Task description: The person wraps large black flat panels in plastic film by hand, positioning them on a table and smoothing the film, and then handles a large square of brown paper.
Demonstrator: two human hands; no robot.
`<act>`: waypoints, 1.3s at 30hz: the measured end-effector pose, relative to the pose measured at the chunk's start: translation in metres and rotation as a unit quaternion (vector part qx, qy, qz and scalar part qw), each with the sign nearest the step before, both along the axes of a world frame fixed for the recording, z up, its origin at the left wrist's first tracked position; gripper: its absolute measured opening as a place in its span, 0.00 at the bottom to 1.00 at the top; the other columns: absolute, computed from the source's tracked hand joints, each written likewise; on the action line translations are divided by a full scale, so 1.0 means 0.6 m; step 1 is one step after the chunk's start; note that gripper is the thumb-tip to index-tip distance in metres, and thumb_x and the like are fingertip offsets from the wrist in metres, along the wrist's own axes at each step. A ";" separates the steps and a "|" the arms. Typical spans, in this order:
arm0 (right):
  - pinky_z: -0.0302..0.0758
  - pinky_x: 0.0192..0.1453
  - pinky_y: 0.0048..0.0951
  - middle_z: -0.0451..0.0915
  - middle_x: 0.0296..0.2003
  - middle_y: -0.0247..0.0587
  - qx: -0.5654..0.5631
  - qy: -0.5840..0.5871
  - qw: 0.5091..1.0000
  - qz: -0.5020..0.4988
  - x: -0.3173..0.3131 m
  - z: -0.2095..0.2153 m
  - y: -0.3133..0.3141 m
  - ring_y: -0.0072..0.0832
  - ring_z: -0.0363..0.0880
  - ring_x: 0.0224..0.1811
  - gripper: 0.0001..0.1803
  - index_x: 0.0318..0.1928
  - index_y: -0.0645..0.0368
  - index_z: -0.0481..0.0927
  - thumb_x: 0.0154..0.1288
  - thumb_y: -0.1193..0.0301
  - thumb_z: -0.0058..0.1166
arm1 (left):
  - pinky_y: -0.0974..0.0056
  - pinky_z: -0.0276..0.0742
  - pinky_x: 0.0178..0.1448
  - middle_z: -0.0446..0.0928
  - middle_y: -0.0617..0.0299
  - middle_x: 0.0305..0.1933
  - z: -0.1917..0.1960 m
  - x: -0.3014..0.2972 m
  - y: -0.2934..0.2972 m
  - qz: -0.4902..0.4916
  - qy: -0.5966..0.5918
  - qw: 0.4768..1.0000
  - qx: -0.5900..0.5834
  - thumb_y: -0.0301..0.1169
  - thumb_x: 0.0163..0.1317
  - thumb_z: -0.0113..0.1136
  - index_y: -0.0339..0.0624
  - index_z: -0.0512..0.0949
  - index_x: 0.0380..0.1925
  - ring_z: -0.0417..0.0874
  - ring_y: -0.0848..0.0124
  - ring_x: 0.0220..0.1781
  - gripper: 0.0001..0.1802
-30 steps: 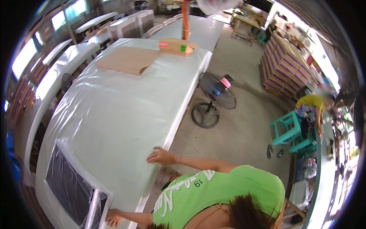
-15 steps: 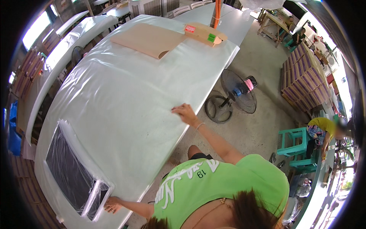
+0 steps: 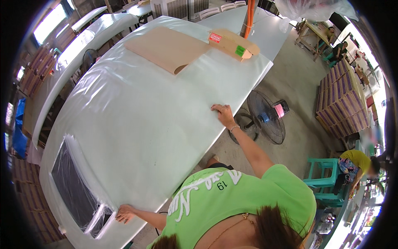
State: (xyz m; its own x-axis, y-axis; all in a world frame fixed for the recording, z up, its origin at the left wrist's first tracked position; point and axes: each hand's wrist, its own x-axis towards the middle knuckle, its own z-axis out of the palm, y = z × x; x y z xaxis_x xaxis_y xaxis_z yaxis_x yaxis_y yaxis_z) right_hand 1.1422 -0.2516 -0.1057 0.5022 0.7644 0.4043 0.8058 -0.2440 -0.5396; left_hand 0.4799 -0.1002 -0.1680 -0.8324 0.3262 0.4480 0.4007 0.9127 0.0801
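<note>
A flat dark panel in clear plastic wrap (image 3: 76, 186) lies at the near left of a large table under pale sheeting (image 3: 145, 120). My left hand (image 3: 125, 213) rests beside the panel's near right corner, fingers spread on the sheeting; whether a fingertip touches the wrap I cannot tell. Farther off, my right hand (image 3: 224, 115) rests by the table's right edge with its fingers loosely bent and apart. Nothing shows in either hand. Toward the far end lie a folded brown sheet (image 3: 166, 47) and an open brown carton (image 3: 233, 43) with red and green labels.
A black pedestal fan (image 3: 265, 116) stands close to the table's right edge. Beyond it rises a stack of striped cartons (image 3: 342, 99). Green stools (image 3: 323, 172) and a seated person in yellow (image 3: 356, 164) are at the right. Orange tubing (image 3: 249, 18) hangs behind the open carton.
My right hand has moved farther along the table, closer to its right edge. My left hand has shifted slightly forward beside the wrapped panel. The whole view has shifted a little.
</note>
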 end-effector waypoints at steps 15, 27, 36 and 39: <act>0.64 0.59 0.36 0.80 0.42 0.33 0.060 0.068 0.996 -0.001 0.022 -0.014 -0.017 0.30 0.77 0.47 0.09 0.34 0.56 0.76 0.55 0.82 0.45 | 0.43 0.55 0.66 0.59 0.57 0.69 0.000 0.607 0.163 -0.450 0.003 0.891 -0.066 0.45 0.68 0.37 0.53 0.61 0.65 0.57 0.58 0.71 0.26; 0.65 0.53 0.31 0.78 0.38 0.32 0.102 0.061 0.993 -0.026 0.029 -0.016 -0.023 0.31 0.76 0.38 0.09 0.33 0.55 0.74 0.53 0.82 0.44 | 0.46 0.49 0.72 0.50 0.53 0.71 0.208 1.085 0.248 -0.888 0.012 0.459 0.023 0.32 0.65 0.51 0.50 0.52 0.69 0.50 0.56 0.74 0.34; 0.66 0.54 0.31 0.78 0.38 0.32 0.096 0.082 0.991 -0.032 0.028 -0.004 -0.030 0.31 0.76 0.41 0.08 0.33 0.56 0.74 0.54 0.82 0.45 | 0.43 0.46 0.73 0.53 0.54 0.70 0.210 1.180 0.303 -0.885 0.060 0.450 -0.106 0.26 0.62 0.51 0.54 0.56 0.67 0.52 0.56 0.73 0.32; 0.66 0.55 0.30 0.79 0.39 0.31 0.095 0.084 0.991 -0.028 0.022 0.005 -0.020 0.29 0.76 0.41 0.08 0.32 0.56 0.75 0.55 0.82 0.46 | 0.42 0.45 0.73 0.55 0.54 0.70 0.163 1.171 0.358 -0.844 0.009 0.494 -0.210 0.29 0.64 0.49 0.53 0.58 0.66 0.52 0.57 0.73 0.30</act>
